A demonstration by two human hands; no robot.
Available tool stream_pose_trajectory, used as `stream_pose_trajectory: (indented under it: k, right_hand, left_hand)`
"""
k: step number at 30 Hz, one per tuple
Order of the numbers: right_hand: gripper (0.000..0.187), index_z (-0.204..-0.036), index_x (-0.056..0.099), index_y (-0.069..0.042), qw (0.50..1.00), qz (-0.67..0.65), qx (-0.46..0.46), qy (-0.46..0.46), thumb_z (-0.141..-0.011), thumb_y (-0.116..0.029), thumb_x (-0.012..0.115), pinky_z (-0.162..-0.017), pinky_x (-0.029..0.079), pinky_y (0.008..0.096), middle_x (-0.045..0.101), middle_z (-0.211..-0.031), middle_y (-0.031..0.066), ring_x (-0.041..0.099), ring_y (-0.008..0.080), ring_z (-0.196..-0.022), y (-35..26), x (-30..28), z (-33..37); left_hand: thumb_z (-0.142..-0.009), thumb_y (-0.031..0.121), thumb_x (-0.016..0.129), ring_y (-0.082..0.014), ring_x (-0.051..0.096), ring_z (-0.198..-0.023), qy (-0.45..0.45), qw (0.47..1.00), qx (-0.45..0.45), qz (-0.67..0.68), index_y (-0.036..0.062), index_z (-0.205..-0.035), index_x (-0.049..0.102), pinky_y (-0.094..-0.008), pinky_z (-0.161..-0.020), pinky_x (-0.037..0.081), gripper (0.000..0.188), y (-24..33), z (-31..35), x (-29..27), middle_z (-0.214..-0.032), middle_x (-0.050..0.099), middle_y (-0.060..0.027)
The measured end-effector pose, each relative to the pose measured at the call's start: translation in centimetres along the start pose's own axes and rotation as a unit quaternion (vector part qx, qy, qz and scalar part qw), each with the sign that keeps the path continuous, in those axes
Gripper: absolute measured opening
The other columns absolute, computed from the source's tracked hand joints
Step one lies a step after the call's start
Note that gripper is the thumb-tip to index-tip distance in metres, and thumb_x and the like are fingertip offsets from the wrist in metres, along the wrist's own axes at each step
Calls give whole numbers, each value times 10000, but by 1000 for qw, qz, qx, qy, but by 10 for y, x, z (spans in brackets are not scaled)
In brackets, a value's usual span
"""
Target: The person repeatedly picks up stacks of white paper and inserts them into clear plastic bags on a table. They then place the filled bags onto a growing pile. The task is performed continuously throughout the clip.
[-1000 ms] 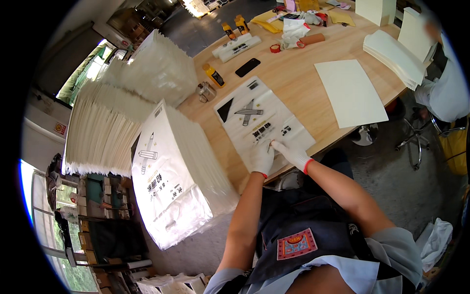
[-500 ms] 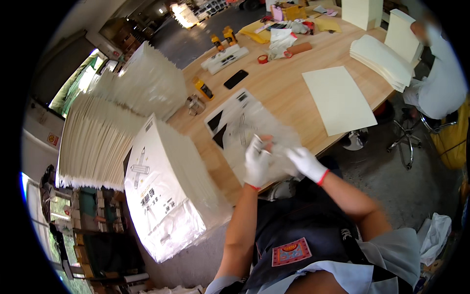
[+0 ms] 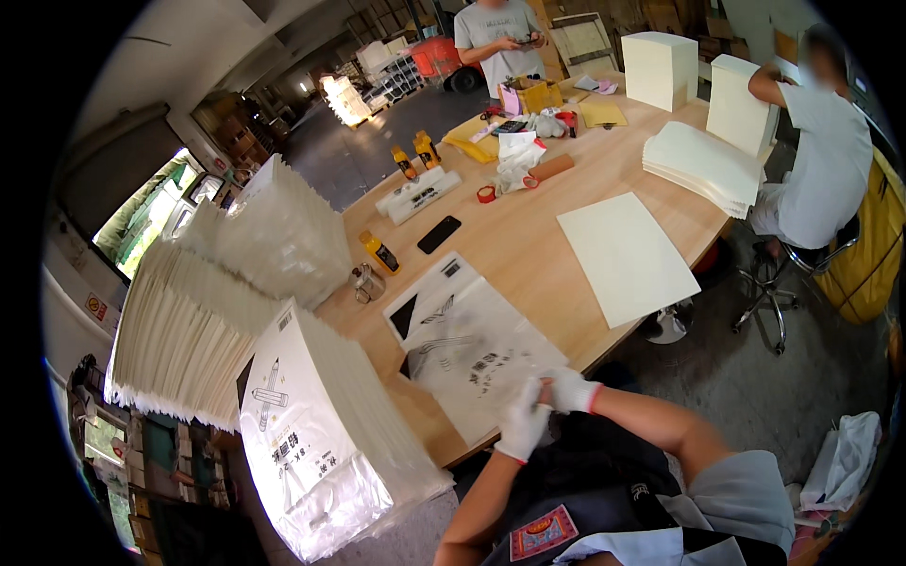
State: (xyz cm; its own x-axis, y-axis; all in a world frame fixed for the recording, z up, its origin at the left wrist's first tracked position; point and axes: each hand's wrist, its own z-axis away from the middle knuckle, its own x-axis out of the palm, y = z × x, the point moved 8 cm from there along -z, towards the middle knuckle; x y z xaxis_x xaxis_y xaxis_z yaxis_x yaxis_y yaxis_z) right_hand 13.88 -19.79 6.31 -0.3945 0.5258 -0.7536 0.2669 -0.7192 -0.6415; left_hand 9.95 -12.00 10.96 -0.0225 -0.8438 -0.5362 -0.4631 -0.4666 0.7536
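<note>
A clear printed plastic bag (image 3: 481,377) lies before me at the table's near edge, over another sheet with black corner marks. White gloves cover both my hands, though some fingertips are bare. My left hand (image 3: 524,422) is closed at the bag's near right corner. Right beside it, my right hand (image 3: 572,391) is closed too, the two meeting at the fingers. The film runs up to them, but their exact grip is partly hidden. To my left stands a tall stack of paper packs in printed film (image 3: 311,424).
More stacks (image 3: 189,330) rise at the left. On the table (image 3: 510,245) are a phone (image 3: 439,235), an orange bottle (image 3: 379,253), a glass jar (image 3: 366,283), a cream sheet (image 3: 628,255) and red tape (image 3: 486,193). One person (image 3: 816,151) sits at right; another (image 3: 500,42) stands beyond.
My hands have come together at the bag's near corner; before, they were apart over it. The bag's film lies flatter, its print clearer. The view has tilted up, showing a standing person.
</note>
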Motion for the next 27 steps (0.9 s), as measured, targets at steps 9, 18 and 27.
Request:
stream_pose_trajectory:
  k: [9,18,27]
  right_hand:
    - [867,-1453,281,-188,873,408,113,241,-671,-92,643,-1138,158,499,288,-1479,164,282,366,-1357,223,-108,72]
    - [614,-1415,359,-143,924,289,94,230,-821,-8,431,-1076,335,420,372,-1443,161,378,357,-1310,273,-123,62]
    - [565,-1363,431,-123,994,73,-9,84,-834,-229,602,-1063,329,452,428,-1368,224,386,416,-1276,100,-56,132]
  left_hand:
    - [-937,39,470,-90,494,-661,-76,972,-192,112,80,-1068,618,-237,-602,413,202,-104,16,26,-888,616,-29]
    - [-944,104,488,-133,574,-777,-210,941,-215,154,25,-1177,548,-270,-674,477,254,-91,-28,96,-1124,615,-98]
    - [-889,137,579,-216,628,-863,-126,778,-460,409,-49,-1194,540,-324,-719,524,360,-104,-27,112,-1076,631,-124]
